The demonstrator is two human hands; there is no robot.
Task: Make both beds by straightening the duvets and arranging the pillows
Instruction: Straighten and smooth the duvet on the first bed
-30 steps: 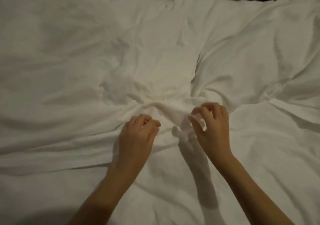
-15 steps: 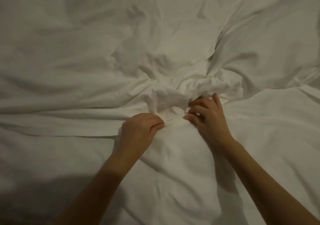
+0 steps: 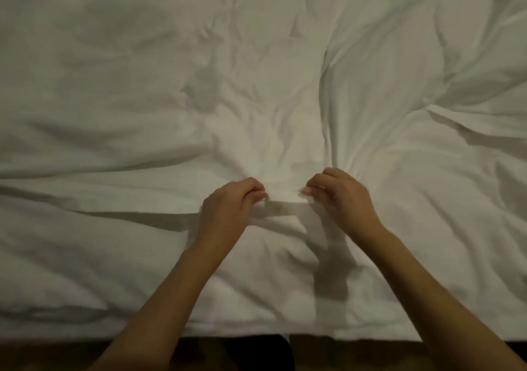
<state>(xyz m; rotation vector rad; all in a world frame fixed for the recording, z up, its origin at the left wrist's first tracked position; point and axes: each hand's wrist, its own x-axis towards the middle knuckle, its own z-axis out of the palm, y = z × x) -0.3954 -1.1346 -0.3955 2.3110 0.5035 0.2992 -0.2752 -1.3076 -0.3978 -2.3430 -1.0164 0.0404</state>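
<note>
Duvet (image 3: 285, 99), white and creased, covers the bed before us. Our left hand (image 3: 231, 205) and right hand (image 3: 339, 196) each pinch a fold near its close edge, slightly apart.

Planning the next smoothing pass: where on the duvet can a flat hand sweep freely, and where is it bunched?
Freest: the flatter duvet stretch at far left, above the long fold. The near strip by the bed's edge is also fairly flat. Crowded: the centre, where left hand and right hand each keep a grip on gathered cloth, and the deep creases at right.
</note>
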